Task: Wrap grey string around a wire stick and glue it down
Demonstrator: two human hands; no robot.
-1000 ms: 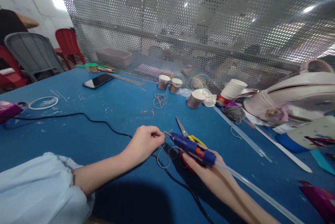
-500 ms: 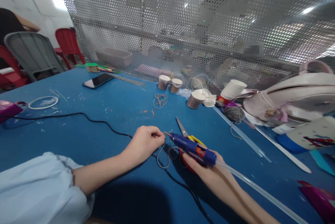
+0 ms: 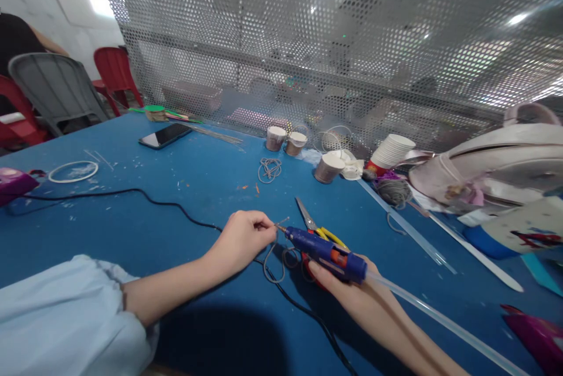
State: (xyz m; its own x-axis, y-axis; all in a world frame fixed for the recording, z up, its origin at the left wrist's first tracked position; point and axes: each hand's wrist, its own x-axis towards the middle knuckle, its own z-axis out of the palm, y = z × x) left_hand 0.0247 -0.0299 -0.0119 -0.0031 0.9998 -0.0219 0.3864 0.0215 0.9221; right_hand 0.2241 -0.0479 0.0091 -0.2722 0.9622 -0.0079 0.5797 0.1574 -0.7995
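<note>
My right hand [image 3: 338,282] is wrapped round a blue hot glue gun [image 3: 323,254], with a long clear glue stick [image 3: 440,314] running out of its back. The metal nozzle points left, at the fingertips of my left hand [image 3: 248,238]. Those fingers are pinched on a thin grey yarn [image 3: 276,278], whose loose loop hangs down onto the table. Whether the nozzle touches the yarn I cannot tell. Just behind the gun lie open scissors [image 3: 307,214] and a yellow-handled tool [image 3: 333,237], partly covered by the gun and hand.
A black cable [image 3: 169,203] crosses the blue table [image 3: 132,229]. Beyond my hands are paper cups [image 3: 329,168], tangled grey yarn [image 3: 269,170] and a phone [image 3: 165,135]. At right lie glue sticks [image 3: 407,229], a yarn ball [image 3: 393,191] and a pale bag [image 3: 492,159]. A perforated metal screen [image 3: 285,41] stands behind.
The glue gun has shifted slightly right and down, its nozzle drawing a little away from my left fingertips. My left hand stays almost still, pinching the yarn.
</note>
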